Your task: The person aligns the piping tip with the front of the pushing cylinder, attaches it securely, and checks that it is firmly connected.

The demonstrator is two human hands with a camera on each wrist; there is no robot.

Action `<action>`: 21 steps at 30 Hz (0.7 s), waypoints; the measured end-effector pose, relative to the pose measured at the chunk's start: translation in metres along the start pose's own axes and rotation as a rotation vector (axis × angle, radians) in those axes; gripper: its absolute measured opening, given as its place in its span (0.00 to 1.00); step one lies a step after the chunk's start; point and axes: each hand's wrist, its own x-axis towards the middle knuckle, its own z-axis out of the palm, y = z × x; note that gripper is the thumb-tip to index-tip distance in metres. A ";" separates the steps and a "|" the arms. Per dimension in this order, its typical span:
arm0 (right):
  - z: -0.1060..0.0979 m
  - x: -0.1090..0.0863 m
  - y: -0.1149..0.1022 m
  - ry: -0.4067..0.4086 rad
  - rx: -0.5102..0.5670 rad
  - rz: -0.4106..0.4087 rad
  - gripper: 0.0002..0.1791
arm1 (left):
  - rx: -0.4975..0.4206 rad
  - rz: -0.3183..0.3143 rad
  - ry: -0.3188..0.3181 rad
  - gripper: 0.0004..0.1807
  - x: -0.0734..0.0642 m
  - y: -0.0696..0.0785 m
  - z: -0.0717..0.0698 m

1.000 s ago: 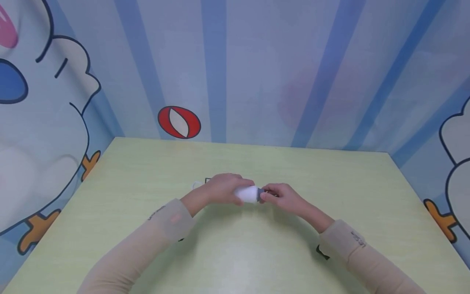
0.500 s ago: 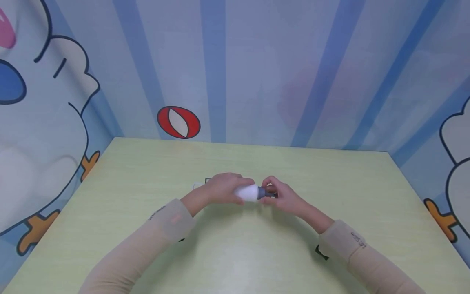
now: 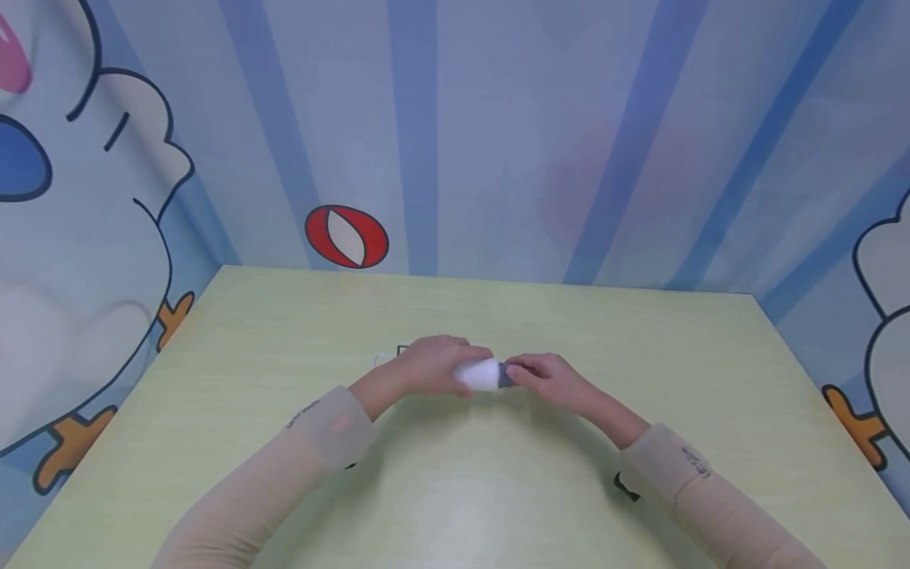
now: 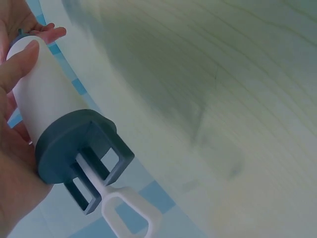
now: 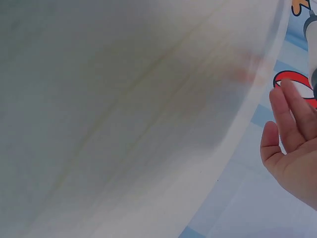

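Observation:
My left hand [image 3: 434, 365] grips the white barrel [image 3: 478, 374] of what looks like an icing syringe, held level above the table. In the left wrist view, its dark end cap [image 4: 57, 153] carries two looped handles, and a white plunger ring [image 4: 141, 204] sticks out between them. My right hand [image 3: 558, 383] pinches the dark grey nozzle [image 3: 505, 375] at the other end, hiding its tip. Seen from the right wrist, that hand's outer fingers [image 5: 285, 116] are extended, and only part of the syringe enters at the right edge.
Beneath both hands lies a pale yellow-green table [image 3: 455, 490]. Blue striped walls [image 3: 490, 142] with cartoon figures and a printed red oval [image 3: 347, 237] stand behind and to the sides.
Half a second ago my right fingers were spread around the nozzle with its narrow tip showing; now they are together on it and cover the tip. My left hand has stayed still.

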 end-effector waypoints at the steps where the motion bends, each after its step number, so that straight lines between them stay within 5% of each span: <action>1: 0.000 -0.001 0.000 0.008 0.004 0.002 0.23 | 0.000 -0.008 -0.003 0.29 0.000 0.000 0.000; 6: 0.000 -0.002 0.001 0.050 0.026 -0.057 0.28 | 0.005 -0.038 -0.010 0.30 0.000 0.000 0.000; 10: 0.002 -0.002 0.000 0.078 0.033 -0.115 0.23 | 0.003 -0.036 -0.005 0.30 0.000 0.000 0.001; 21: 0.005 -0.001 0.000 0.123 0.040 -0.074 0.14 | -0.002 -0.031 -0.010 0.30 -0.001 0.002 -0.001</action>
